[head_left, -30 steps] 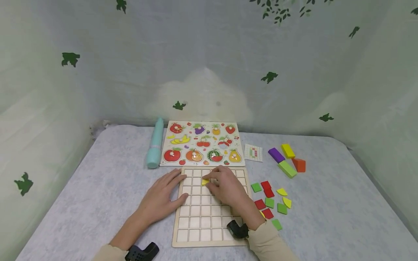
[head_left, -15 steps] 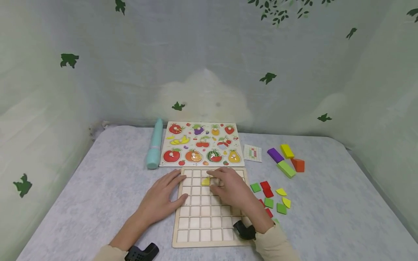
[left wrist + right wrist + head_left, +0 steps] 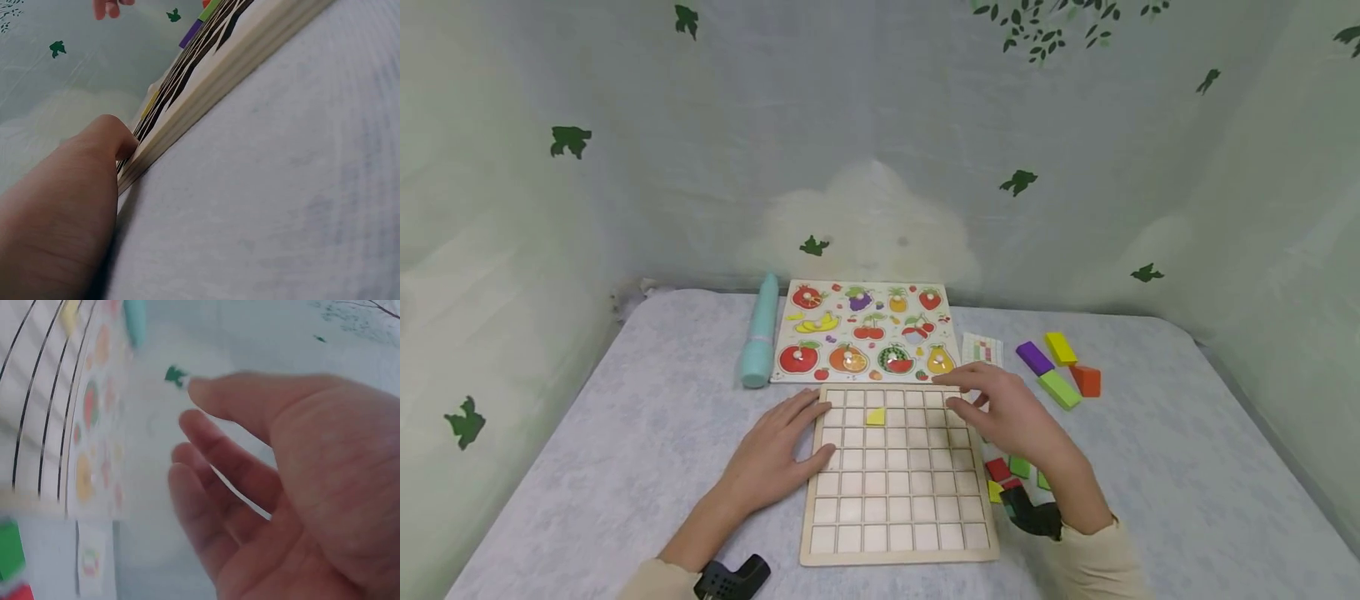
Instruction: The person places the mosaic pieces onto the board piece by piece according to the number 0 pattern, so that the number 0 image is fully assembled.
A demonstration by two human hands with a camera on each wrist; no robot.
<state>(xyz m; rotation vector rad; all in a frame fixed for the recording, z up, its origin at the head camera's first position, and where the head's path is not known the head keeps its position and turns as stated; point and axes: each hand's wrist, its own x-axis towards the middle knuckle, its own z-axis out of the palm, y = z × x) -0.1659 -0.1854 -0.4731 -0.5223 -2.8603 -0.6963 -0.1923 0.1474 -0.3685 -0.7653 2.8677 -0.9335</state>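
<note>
A wooden grid board [image 3: 898, 525] lies on the grey cloth in front of me. One yellow tile [image 3: 876, 417] sits in a cell near its far edge. My left hand [image 3: 772, 454] rests flat against the board's left edge [image 3: 206, 81], fingers straight, holding nothing. My right hand [image 3: 1003, 412] hovers over the board's far right corner, fingers relaxed and empty [image 3: 250, 487]. Loose red, green and yellow tiles [image 3: 1009, 472] lie just right of the board, partly hidden under my right forearm.
A fruit peg puzzle [image 3: 865, 333] lies behind the board, with a teal tube [image 3: 758, 342] to its left and a pattern card [image 3: 982, 350] to its right. Purple, yellow, green and orange blocks [image 3: 1058, 371] sit at the far right. Cloth walls surround the table.
My right hand has let go of the yellow tile, left it in its cell, and moved right toward the board's far right corner. The left hand stays put.
</note>
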